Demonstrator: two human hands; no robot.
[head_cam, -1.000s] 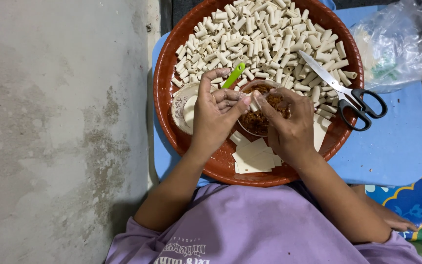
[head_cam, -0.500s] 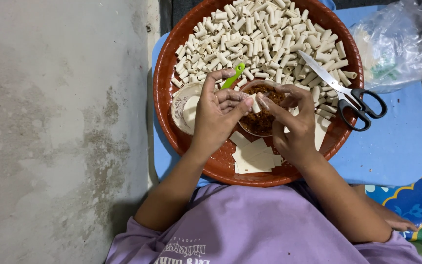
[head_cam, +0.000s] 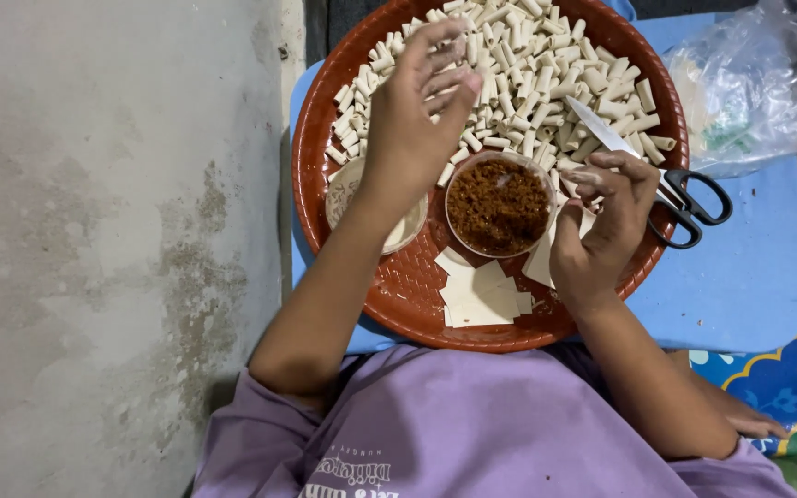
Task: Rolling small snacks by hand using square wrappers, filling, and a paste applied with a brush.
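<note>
A round red-brown tray rests on a blue table and holds a big heap of small pale rolled pastries. My left hand hovers over the left side of that heap, back up and fingers spread, with nothing visible in it. My right hand is at the tray's right side, its fingertips pinched on a small pale roll. Between the hands stands a small bowl of brown crumbly filling. Square pale wrappers lie stacked at the tray's near edge.
Black-handled scissors lie across the tray's right rim. A shallow pale bowl sits partly under my left wrist. A clear plastic bag is on the blue table at the right. Grey concrete floor lies to the left.
Both hands were together over the filling bowl with a green spoon. My left hand has moved up over the heap, my right hand has shifted right, and the spoon is out of sight.
</note>
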